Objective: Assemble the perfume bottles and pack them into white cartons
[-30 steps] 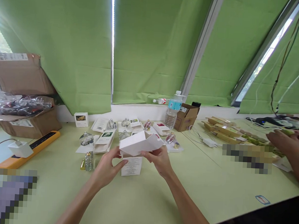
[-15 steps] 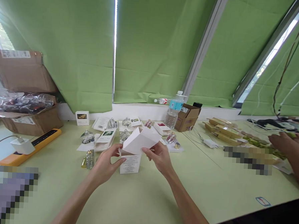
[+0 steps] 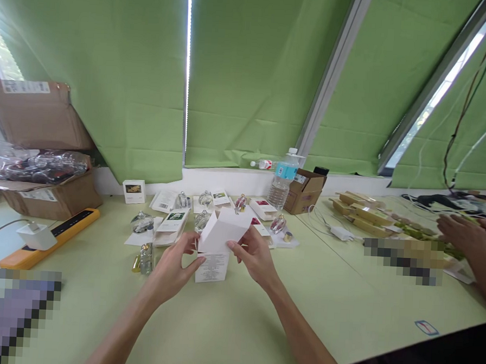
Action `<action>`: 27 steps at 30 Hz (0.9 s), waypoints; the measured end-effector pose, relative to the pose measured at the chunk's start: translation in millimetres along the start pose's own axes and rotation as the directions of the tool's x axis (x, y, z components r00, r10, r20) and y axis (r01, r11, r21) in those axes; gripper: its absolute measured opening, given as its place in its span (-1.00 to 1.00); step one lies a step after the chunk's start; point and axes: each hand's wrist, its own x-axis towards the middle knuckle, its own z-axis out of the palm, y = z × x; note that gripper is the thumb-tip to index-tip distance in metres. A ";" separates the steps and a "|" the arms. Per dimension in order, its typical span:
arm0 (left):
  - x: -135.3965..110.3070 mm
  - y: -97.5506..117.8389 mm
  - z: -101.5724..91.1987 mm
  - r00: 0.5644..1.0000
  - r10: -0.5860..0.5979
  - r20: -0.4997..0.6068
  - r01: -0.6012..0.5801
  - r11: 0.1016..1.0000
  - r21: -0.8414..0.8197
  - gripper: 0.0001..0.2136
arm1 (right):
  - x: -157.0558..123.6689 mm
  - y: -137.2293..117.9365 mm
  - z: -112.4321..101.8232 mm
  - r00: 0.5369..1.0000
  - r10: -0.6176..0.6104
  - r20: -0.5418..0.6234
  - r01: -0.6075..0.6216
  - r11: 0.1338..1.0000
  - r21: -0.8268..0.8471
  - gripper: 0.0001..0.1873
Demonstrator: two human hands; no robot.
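A small white printed box [image 3: 211, 268] stands on the table before me. My left hand [image 3: 175, 268] is closed on its left side, thumb at the front edge. My right hand [image 3: 257, 261] pinches a folded white card insert [image 3: 226, 231], whose lower end is at the box's open top. How deep it sits inside is hidden. Left of my left hand, a clear glass bottle [image 3: 145, 258] stands beside a gold cap [image 3: 136, 264]. Behind my hands are several ornate glass bottles, one a faceted clear bottle [image 3: 142, 223], and flattened white boxes, one with a green picture [image 3: 174, 221].
At left are a brown carton [image 3: 55, 194] with plastic-wrapped items and an orange power strip [image 3: 75, 233]. A large water bottle [image 3: 284, 178] and small carton [image 3: 305, 192] stand at the back. Another person's hand [image 3: 462, 234] rests over yellow packaging at right.
The card insert has tilted more upright and shifted left over the box, with my right hand following. My left hand and the box stay put. The other person's hand has flattened out.
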 end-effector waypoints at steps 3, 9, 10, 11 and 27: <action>0.1 -1.5 0.0 1.000 0.008 0.003 -0.008 1.000 0.020 -0.70 | -0.1 0.1 1.1 1.000 0.008 -0.020 -0.008 1.000 0.031 -0.53; -0.8 -2.6 0.4 1.000 0.000 0.022 -0.001 0.998 0.063 -0.70 | -1.2 -2.2 2.4 1.000 -0.028 -0.013 0.028 0.998 -0.055 -0.60; -0.9 -2.5 0.5 1.000 -0.005 0.027 0.003 0.997 0.076 -0.71 | -1.5 -2.5 2.7 0.999 -0.043 -0.016 0.042 0.996 -0.080 -0.61; -1.1 -2.4 0.7 1.000 -0.010 0.028 0.007 0.996 0.092 -0.73 | -1.7 -2.8 3.0 0.998 -0.059 -0.019 0.056 0.992 -0.109 -0.62; -2.9 -2.0 4.0 1.000 -0.002 0.009 0.002 0.996 0.090 -0.52 | -6.2 -6.4 5.6 0.997 -0.080 -0.025 0.071 0.968 -0.241 -0.58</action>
